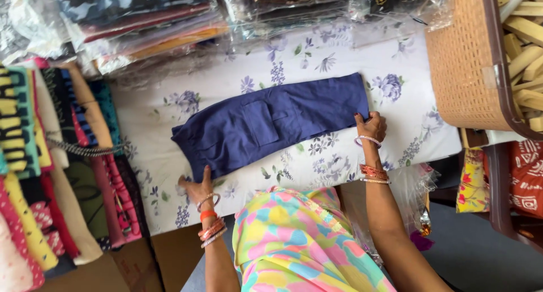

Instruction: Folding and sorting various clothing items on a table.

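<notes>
Folded navy-blue cargo trousers [271,122] lie flat at the middle of a floral-print sheet [339,60]. The left hand [196,185] pinches the trousers' near-left corner; the right hand [370,126] grips their right-hand end. Beyond the trousers, plastic-bagged garment stacks [153,20] overlap the sheet's far edge. Left of the trousers hang patterned fabrics [51,156]; right of them stands a woven basket [464,66] holding wooden pieces [526,43].
</notes>
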